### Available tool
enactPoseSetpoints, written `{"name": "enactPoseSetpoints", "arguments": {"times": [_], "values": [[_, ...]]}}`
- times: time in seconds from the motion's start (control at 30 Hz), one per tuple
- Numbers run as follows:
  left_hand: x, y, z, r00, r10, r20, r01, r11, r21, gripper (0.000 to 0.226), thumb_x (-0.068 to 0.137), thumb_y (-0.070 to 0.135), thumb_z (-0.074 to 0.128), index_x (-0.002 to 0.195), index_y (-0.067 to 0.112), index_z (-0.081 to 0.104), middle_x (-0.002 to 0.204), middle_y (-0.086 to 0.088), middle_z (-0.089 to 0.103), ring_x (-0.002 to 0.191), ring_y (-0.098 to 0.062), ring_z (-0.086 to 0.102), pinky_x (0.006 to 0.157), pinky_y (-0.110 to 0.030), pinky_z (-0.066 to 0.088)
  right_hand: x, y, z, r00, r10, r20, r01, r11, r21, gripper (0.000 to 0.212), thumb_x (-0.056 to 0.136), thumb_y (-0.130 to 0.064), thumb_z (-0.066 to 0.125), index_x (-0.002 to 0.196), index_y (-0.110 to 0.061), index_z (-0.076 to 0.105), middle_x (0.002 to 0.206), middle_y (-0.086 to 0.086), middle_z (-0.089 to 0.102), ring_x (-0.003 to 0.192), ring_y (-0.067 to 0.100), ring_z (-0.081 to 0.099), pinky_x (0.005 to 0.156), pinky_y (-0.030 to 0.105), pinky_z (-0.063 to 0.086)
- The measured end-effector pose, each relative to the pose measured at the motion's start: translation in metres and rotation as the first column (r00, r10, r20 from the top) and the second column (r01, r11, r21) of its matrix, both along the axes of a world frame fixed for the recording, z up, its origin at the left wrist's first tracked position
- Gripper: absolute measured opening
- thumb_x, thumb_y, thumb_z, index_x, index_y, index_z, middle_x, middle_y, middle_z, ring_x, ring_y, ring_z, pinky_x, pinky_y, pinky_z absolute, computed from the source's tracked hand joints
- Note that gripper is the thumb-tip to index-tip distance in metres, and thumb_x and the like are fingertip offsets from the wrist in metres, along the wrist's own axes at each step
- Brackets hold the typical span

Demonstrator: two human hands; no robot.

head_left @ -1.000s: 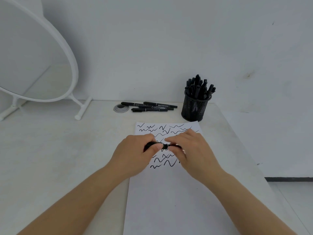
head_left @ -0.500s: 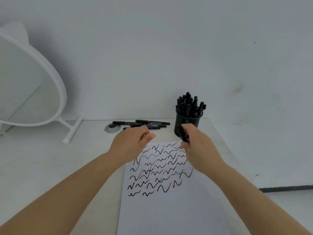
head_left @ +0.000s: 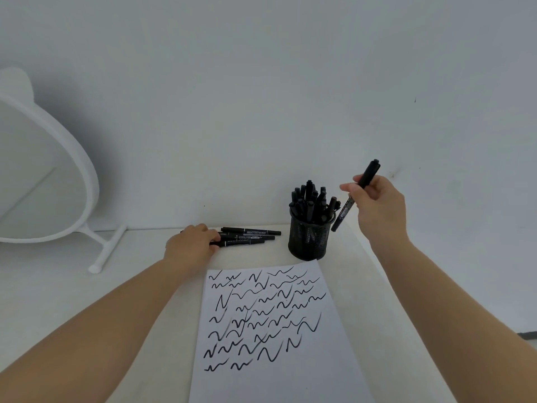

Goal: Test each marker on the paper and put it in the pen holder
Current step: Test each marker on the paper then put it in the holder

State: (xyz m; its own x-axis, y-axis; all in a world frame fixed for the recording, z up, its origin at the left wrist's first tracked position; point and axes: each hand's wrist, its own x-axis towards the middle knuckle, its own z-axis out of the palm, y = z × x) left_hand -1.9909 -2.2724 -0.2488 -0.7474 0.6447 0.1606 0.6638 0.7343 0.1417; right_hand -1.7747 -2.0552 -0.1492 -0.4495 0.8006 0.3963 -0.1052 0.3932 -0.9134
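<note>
My right hand (head_left: 377, 207) grips a capped black marker (head_left: 368, 173), tilted, up in the air. Its lower end hangs just right of the rim of the black mesh pen holder (head_left: 309, 241), which is packed with several black markers. A few loose black markers (head_left: 252, 231) lie on the table left of the holder. My left hand (head_left: 189, 245) lies over their left ends, with thumb and fingers curled round the nearest one (head_left: 244, 242). The white paper (head_left: 276, 379), covered in black squiggles, lies in front of the holder.
A round white mirror (head_left: 43, 175) on a stand sits at the back left of the white table (head_left: 58, 286). The wall runs close behind the holder and markers. The table's right edge passes just right of the paper.
My right hand has lifted its marker up and to the right, from in front of the holder to beside its rim. My left hand has reached forward onto the loose markers.
</note>
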Motion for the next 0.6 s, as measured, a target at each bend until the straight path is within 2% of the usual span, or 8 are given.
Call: {"name": "enactPoseSetpoints", "arguments": {"times": [0.1, 0.17, 0.23, 0.3, 0.37, 0.43, 0.53, 0.6], "values": [[0.002, 0.000, -0.003, 1.000, -0.007, 0.014, 0.007, 1.000, 0.015, 0.022, 0.091, 0.030, 0.048, 0.109, 0.027, 0.059, 0.108, 0.001, 0.056, 0.103, -0.020, 0.051, 0.076, -0.031, 0.041, -0.004, 0.003, -0.004, 0.997, -0.053, -0.055, 0.051, 0.998, -0.035, 0.016, 0.085, -0.016, 0.062, 0.082, -0.030, 0.055, 0.083, -0.007, 0.069, 0.064, -0.009, 0.059, 0.083, 0.030, 0.051], [0.002, -0.001, -0.005, 1.000, -0.020, 0.002, 0.020, 1.000, 0.019, 0.020, 0.090, 0.030, 0.049, 0.108, 0.026, 0.059, 0.106, 0.001, 0.056, 0.101, -0.019, 0.052, 0.075, -0.031, 0.041, -0.008, 0.003, -0.004, 0.994, -0.085, -0.070, 0.083, 0.996, -0.034, 0.018, 0.084, -0.014, 0.063, 0.082, -0.029, 0.053, 0.080, -0.011, 0.064, 0.066, -0.002, 0.061, 0.086, 0.037, 0.052], [0.003, -0.002, -0.006, 1.000, -0.018, 0.000, 0.018, 0.999, 0.038, 0.019, 0.090, 0.029, 0.049, 0.105, 0.025, 0.059, 0.105, 0.002, 0.057, 0.100, -0.019, 0.053, 0.074, -0.031, 0.040, -0.013, 0.002, -0.006, 0.992, -0.094, -0.085, 0.093, 0.995, -0.021, 0.023, 0.083, -0.009, 0.062, 0.084, -0.029, 0.049, 0.081, -0.011, 0.063, 0.073, 0.008, 0.063, 0.085, 0.035, 0.052], [0.003, -0.002, -0.006, 1.000, -0.007, -0.002, 0.007, 0.999, 0.048, 0.017, 0.089, 0.028, 0.050, 0.103, 0.024, 0.058, 0.105, 0.004, 0.058, 0.099, -0.018, 0.053, 0.073, -0.030, 0.038, -0.017, 0.001, -0.011, 0.994, -0.087, -0.065, 0.090, 0.994, 0.053, 0.031, 0.081, -0.007, 0.062, 0.094, -0.030, 0.046, 0.084, -0.011, 0.063, 0.079, 0.013, 0.064, 0.073, 0.024, 0.050], [0.003, -0.002, -0.006, 1.000, 0.004, -0.003, -0.004, 0.998, 0.056, 0.015, 0.089, 0.028, 0.051, 0.102, 0.024, 0.057, 0.105, 0.005, 0.059, 0.096, -0.017, 0.051, 0.072, -0.029, 0.036, -0.020, -0.001, -0.016, 0.998, -0.070, -0.003, 0.069, 0.983, 0.168, 0.048, 0.082, -0.005, 0.061, 0.114, -0.034, 0.040, 0.091, -0.011, 0.060, 0.077, 0.007, 0.063, 0.063, 0.016, 0.044], [0.004, -0.004, -0.007, 0.999, 0.029, 0.016, -0.030, 0.995, 0.091, 0.014, 0.088, 0.029, 0.052, 0.100, 0.024, 0.057, 0.104, 0.006, 0.060, 0.087, -0.014, 0.045, 0.071, -0.028, 0.033, -0.023, -0.002, -0.019, 0.996, -0.069, 0.060, 0.051, 0.965, 0.258, 0.059, 0.083, -0.005, 0.060, 0.123, -0.040, 0.034, 0.095, -0.010, 0.058, 0.075, 0.001, 0.061, 0.061, 0.012, 0.043], [0.006, -0.010, -0.011, 0.995, 0.077, 0.057, -0.086, 0.983, 0.160, 0.013, 0.087, 0.031, 0.054, 0.099, 0.025, 0.057, 0.103, 0.007, 0.059, 0.088, -0.014, 0.045, 0.070, -0.029, 0.035, -0.028, -0.002, -0.022, 0.984, -0.066, 0.163, 0.010, 0.946, 0.325, 0.054, 0.084, -0.004, 0.060, 0.122, -0.035, 0.039, 0.088, -0.010, 0.061, 0.077, 0.011, 0.063, 0.072, 0.027, 0.049], [0.006, -0.012, -0.013, 0.993, 0.090, 0.071, -0.101, 0.980, 0.174, 0.013, 0.087, 0.032, 0.055, 0.099, 0.026, 0.056, 0.103, 0.007, 0.059, 0.095, -0.017, 0.050, 0.072, -0.030, 0.038, -0.032, -0.004, -0.025, 0.973, -0.069, 0.221, -0.020, 0.926, 0.377, 0.047, 0.084, -0.003, 0.059, 0.120, -0.029, 0.043, 0.089, -0.003, 0.063, 0.082, 0.019, 0.062, 0.076, 0.032, 0.047]]}}
